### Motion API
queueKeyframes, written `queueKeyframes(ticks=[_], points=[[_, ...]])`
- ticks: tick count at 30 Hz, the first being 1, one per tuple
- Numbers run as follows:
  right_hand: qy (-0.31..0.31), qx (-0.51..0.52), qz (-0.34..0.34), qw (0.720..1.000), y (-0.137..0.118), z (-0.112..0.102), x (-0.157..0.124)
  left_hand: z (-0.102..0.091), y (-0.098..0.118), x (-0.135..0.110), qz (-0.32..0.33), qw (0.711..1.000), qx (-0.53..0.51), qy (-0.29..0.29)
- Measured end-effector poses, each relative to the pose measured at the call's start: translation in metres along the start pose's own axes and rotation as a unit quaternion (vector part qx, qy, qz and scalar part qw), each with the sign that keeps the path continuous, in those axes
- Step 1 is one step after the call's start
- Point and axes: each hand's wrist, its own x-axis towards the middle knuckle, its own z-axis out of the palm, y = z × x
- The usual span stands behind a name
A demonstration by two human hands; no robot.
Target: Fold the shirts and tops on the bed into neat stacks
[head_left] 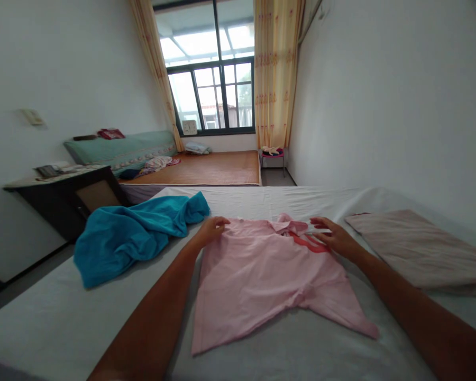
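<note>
A pair of pink shorts [257, 270] lies spread on the white bed sheet in front of me, waist end away from me and legs toward me. Its waist is bunched at the right, where a wavy red trim [309, 243] shows. At the far left corner of the waist, my left hand [214, 229] has its fingers curled on the cloth. My right hand [331, 235] is at the other end of the waist, beside the red trim, with its fingers apart. Left of the shorts lies a crumpled turquoise cloth [138, 235].
On the right of the white sheet [135, 317] lies a folded pale pink cloth [424, 246]. Beyond stands a second bed with a brown mat [222, 166] and a green headboard [122, 148]. A dark cabinet [99, 196] stands at left, a small stool [273, 154] near the curtain.
</note>
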Motion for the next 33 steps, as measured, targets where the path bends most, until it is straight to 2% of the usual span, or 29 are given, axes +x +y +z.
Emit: queueKeyframes(ticks=[2,5,7,10,13,17,19,21,23,26,29,31,33], points=[[0.013,-0.073,-0.036,0.997,0.006,0.013,0.01,0.01,-0.017,0.006,0.018,0.992,0.117,0.05],[-0.022,-0.141,-0.079,0.987,0.006,0.027,0.027,0.021,-0.034,0.007,0.029,0.973,0.222,0.047],[-0.047,-0.142,-0.093,0.984,0.0,0.029,0.039,0.025,-0.039,0.006,0.01,0.964,0.263,0.047],[-0.035,-0.058,-0.061,0.996,-0.017,0.019,0.055,0.027,-0.038,0.003,-0.022,0.955,0.292,0.053],[-0.005,0.065,0.018,0.998,-0.035,0.004,0.069,0.028,-0.032,0.003,-0.028,0.952,0.301,0.053],[0.104,0.128,0.098,0.981,-0.051,-0.002,0.086,0.032,-0.027,0.006,-0.022,0.957,0.287,0.045],[0.13,0.194,0.093,0.968,-0.051,0.0,0.093,0.033,-0.026,0.007,-0.023,0.959,0.279,0.048],[0.119,0.247,0.057,0.96,-0.043,0.001,0.096,0.033,-0.027,0.006,-0.024,0.959,0.276,0.055],[0.097,0.203,0.03,0.974,-0.028,0.001,0.092,0.032,-0.027,0.004,-0.027,0.957,0.281,0.064],[0.034,-0.013,0.045,0.998,-0.001,0.004,0.071,0.031,-0.025,0.001,-0.038,0.953,0.292,0.07],[-0.047,-0.164,-0.008,0.985,0.015,0.015,0.038,0.031,-0.02,0.0,-0.028,0.95,0.304,0.067],[-0.067,-0.198,-0.075,0.975,0.014,0.023,0.017,0.033,-0.016,0.002,-0.008,0.95,0.306,0.065],[-0.072,-0.214,-0.113,0.968,0.008,0.028,0.003,0.034,-0.014,0.003,0.005,0.953,0.296,0.066]])
